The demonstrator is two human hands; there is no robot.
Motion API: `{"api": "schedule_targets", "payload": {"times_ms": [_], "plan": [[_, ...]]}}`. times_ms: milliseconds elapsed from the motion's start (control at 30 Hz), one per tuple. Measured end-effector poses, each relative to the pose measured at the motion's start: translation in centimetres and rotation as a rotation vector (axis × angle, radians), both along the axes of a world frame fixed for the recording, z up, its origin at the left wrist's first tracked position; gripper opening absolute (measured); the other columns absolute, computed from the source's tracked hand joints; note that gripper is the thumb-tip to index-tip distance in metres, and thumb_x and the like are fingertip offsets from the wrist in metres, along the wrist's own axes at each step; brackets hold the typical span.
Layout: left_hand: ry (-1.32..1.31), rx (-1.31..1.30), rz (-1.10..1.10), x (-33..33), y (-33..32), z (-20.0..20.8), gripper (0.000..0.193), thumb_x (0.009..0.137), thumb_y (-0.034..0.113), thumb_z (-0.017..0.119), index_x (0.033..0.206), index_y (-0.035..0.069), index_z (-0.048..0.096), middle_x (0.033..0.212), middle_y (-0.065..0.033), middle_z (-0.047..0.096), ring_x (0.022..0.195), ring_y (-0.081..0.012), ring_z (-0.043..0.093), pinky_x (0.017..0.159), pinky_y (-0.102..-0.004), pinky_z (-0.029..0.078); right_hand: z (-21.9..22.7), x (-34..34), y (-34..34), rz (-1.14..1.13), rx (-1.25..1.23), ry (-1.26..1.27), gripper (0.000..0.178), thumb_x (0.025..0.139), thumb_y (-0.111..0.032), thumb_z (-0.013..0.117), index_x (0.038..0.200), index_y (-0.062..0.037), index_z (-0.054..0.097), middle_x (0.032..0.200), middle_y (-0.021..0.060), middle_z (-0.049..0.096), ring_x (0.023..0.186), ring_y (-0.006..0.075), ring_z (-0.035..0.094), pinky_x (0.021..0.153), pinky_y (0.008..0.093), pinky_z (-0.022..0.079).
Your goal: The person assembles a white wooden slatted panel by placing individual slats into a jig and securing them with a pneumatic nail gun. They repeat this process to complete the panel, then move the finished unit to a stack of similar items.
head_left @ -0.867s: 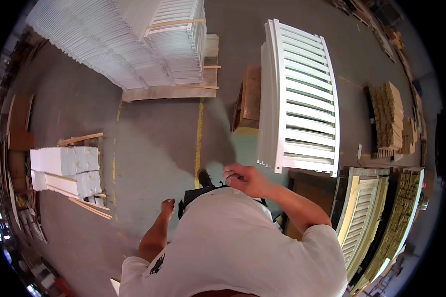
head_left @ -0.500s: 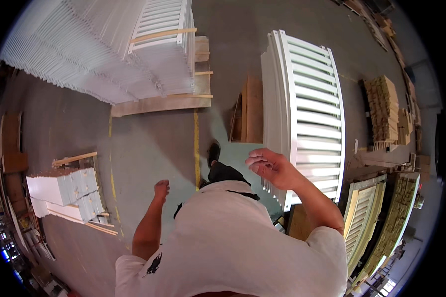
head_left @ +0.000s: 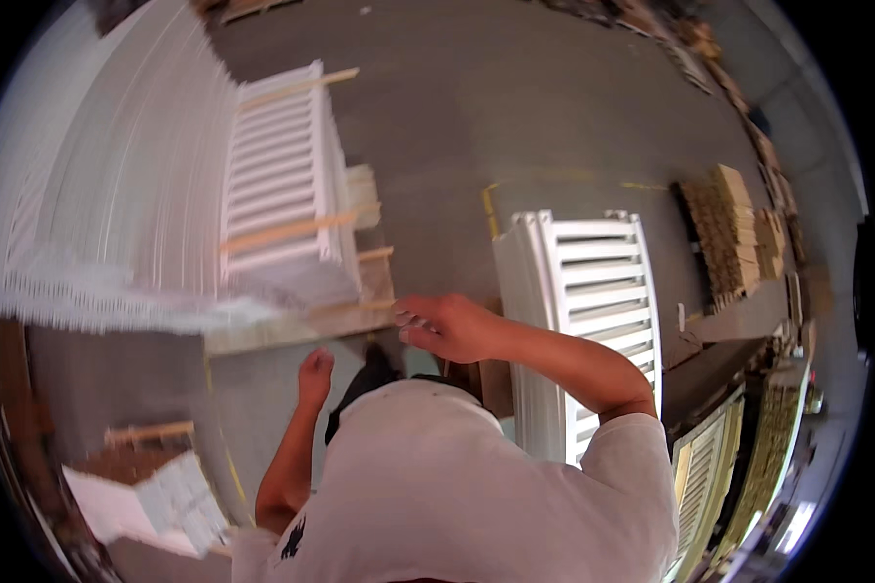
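Observation:
My right hand (head_left: 444, 327) reaches across in front of my body with fingers loosely bent, a gap between them and the thumb, and nothing held. In the picture it overlaps the near edge of a pallet (head_left: 262, 337), but I cannot tell that it touches it. My left hand (head_left: 316, 374) hangs low on the left, fingers curled in and slightly blurred, with no object visible in it. Ahead on the left, the pallet carries a large stack of white slatted panels (head_left: 274, 175). A second stack of white slatted panels (head_left: 603, 291) stands to the right, partly behind my right forearm.
Wooden strips (head_left: 292, 233) lie across the left stack and stick out past its side. White blocks (head_left: 156, 500) sit at the lower left. Stacked wooden pieces (head_left: 724, 233) stand farther right, near yellow-framed slatted panels (head_left: 705, 466). Yellow lines (head_left: 227, 437) mark the grey floor.
The view has shifted forward; the panel stacks now sit lower in the picture. My right hand has swung left, away from the right stack. My left hand remains low at my side.

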State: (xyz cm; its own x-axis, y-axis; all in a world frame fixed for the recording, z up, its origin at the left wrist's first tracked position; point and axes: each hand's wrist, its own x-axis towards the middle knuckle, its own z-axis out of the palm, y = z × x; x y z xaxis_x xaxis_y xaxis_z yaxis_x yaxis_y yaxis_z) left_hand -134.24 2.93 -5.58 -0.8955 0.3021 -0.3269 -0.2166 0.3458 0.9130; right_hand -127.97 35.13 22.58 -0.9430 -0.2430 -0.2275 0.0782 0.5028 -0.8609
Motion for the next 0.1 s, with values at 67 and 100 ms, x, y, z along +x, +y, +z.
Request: {"api": "schedule_targets", "payload": {"times_ms": [67,100], "plan": [[0.114,0.063,-0.101,-4.2,3.7,1.4,0.031,0.089,0.015,0.062,0.115,-0.001,0.060,0.100,-0.0074,0.066,0.098,-0.0119,0.060,0.092,-0.0279,0.045,0.1,-3.8,2.5,-0.095,0.025,0.060,0.036,0.092,-0.015,0.060,0.124,-0.0038,0.051,0.112,0.0155,0.064,0.104,0.0267,0.064,0.085,0.0348,0.053],[0.043,0.132,-0.130,-5.9,6.1,3.0,0.033,0.089,0.014,0.063,0.119,0.001,0.060,0.102,-0.0096,0.066,0.098,-0.0143,0.059,0.093,-0.0301,0.045,-0.5,-5.2,3.7,-0.140,0.028,0.082,0.036,0.092,-0.016,0.059,0.125,-0.0049,0.051,0.113,0.0158,0.064,0.104,0.0276,0.064,0.086,0.0344,0.053]]}}
